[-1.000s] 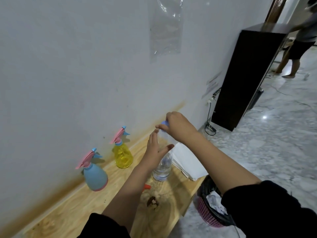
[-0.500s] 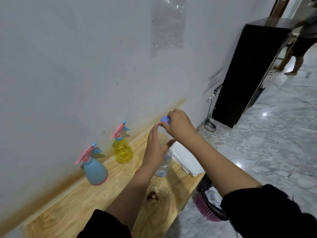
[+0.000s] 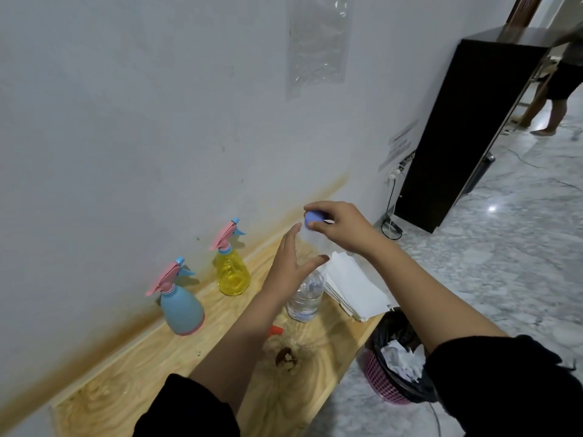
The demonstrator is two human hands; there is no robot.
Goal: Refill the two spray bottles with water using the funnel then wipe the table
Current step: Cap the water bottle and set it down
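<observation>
Right hand: fingertips pinch the blue cap at the top of the water bottle.
Left hand: thumb and near-straight fingers clasp the bottle's upper part.
Water bottle: upright on the wooden table, just beside the white paper stack.
Blue spray bottle, yellow spray bottle: standing by the wall, heads on.
</observation>
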